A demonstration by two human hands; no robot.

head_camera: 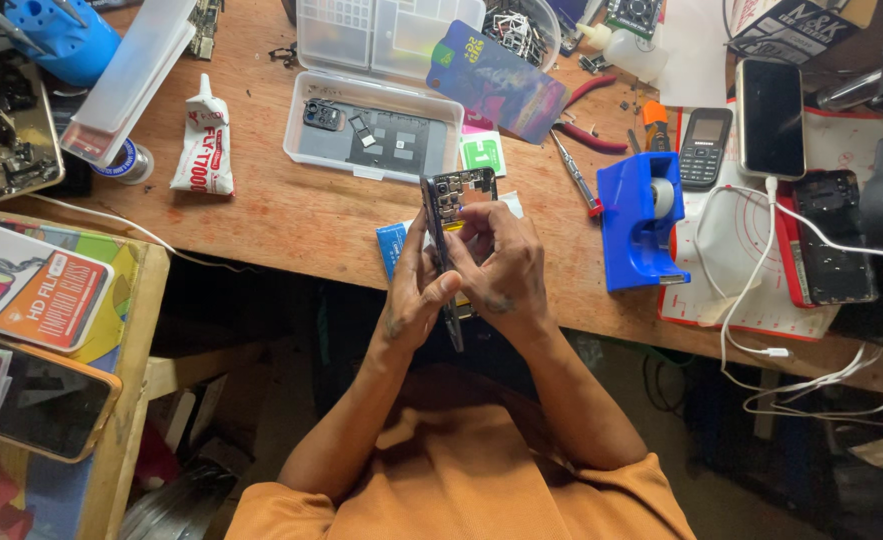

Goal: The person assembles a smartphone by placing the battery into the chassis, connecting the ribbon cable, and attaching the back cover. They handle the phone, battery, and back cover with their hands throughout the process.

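Worn matt wooden bench (291, 220), clear plastic tray (373, 128), glossy blue plastic tape dispenser (633, 235)

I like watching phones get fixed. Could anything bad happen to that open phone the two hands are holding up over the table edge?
Maybe. The opened phone is held on edge by the left hand and right hand, past the wooden table; a slip could drop it toward the lap or floor. Its inner parts are bare, so fingers pressing there might harm them. Small loose parts lie in the clear plastic tray close by; a bump could scatter them.
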